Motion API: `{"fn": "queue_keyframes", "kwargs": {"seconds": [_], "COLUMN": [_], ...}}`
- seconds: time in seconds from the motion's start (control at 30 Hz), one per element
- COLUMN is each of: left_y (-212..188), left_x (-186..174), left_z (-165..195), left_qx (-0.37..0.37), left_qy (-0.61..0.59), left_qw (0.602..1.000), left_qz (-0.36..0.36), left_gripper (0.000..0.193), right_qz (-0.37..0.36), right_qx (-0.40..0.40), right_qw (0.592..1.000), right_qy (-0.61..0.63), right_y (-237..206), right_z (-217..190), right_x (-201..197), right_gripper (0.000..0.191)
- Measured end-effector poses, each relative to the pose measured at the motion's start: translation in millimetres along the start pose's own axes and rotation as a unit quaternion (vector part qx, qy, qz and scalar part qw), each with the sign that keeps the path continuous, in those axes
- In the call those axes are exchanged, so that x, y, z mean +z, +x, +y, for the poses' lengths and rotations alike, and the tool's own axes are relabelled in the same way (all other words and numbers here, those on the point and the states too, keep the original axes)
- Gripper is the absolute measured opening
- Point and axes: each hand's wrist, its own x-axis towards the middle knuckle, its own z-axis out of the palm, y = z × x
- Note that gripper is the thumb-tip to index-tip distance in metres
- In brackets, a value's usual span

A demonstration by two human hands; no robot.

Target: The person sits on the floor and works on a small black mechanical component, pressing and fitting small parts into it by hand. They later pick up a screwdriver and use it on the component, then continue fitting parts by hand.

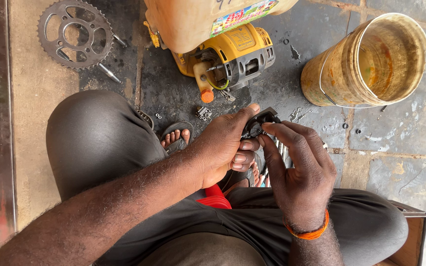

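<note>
A small black part [258, 123] is gripped in the closed fingers of the left hand [223, 148] while the right hand [299, 167] pinches it at its fingertips, so a hand-fitting step is judged underway, with careful alignment needed next.

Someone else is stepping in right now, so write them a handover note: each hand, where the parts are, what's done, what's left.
Left hand: closed around a small black metal part, held above the lap.
Right hand: fingers pinching the same part from the other side.
Yellow engine with its pale tank lies on the floor ahead, some of its side exposed.
A small loose part and tiny nuts lie on the floor near the sandalled foot.
Sprocket at far left, bucket at right.
Done: the part is off and in hand. Left: it seems it is not yet back on the engine.
</note>
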Motion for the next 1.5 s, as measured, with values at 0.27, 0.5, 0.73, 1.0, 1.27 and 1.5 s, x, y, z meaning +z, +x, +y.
{"fn": "queue_keyframes", "kwargs": {"seconds": [0.27,0.5,0.73,1.0,1.27,1.5], "left_y": [0,0,-2,-3,-1,-1], "left_x": [-1,-1,1,2,-1,1], "left_z": [-1,-1,1,1,2,1], "left_qx": [0.0,0.006,0.006,-0.003,0.003,0.011], "left_qy": [0.006,0.014,0.014,0.001,-0.003,-0.007], "left_qw": [1.0,1.0,1.0,1.0,1.0,1.0], "left_qz": [-0.005,-0.001,0.005,0.01,0.007,0.016], "left_gripper": [0.04,0.04,0.04,0.039,0.037,0.035], "right_qz": [0.008,0.009,0.015,0.034,0.043,0.014], "right_qx": [-0.006,0.02,-0.003,-0.011,0.005,0.233], "right_qw": [1.0,1.0,1.0,0.999,0.985,0.744], "right_qy": [0.01,0.022,0.013,0.031,0.165,0.627], "right_y": [0,-2,-3,-6,-11,-3], "right_z": [0,0,2,3,17,34], "right_x": [-1,1,2,6,7,-5], "right_gripper": [0.03,0.028,0.028,0.027,0.026,0.023]}}
